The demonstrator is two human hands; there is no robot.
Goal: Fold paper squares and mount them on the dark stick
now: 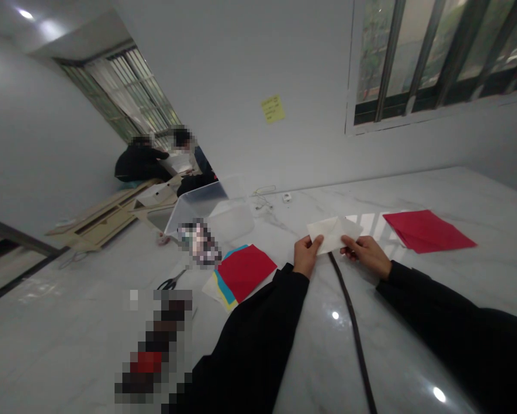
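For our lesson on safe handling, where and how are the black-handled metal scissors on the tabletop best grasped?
Probably grip the scissors by the handle loops, coming from the left: the loops face left, while the slim blades point away to the right.

Bright glare spots the dimly lit tabletop.

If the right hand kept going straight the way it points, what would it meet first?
The pale paper the right hand pinches; past that, perhaps the white block, though depth is unclear.
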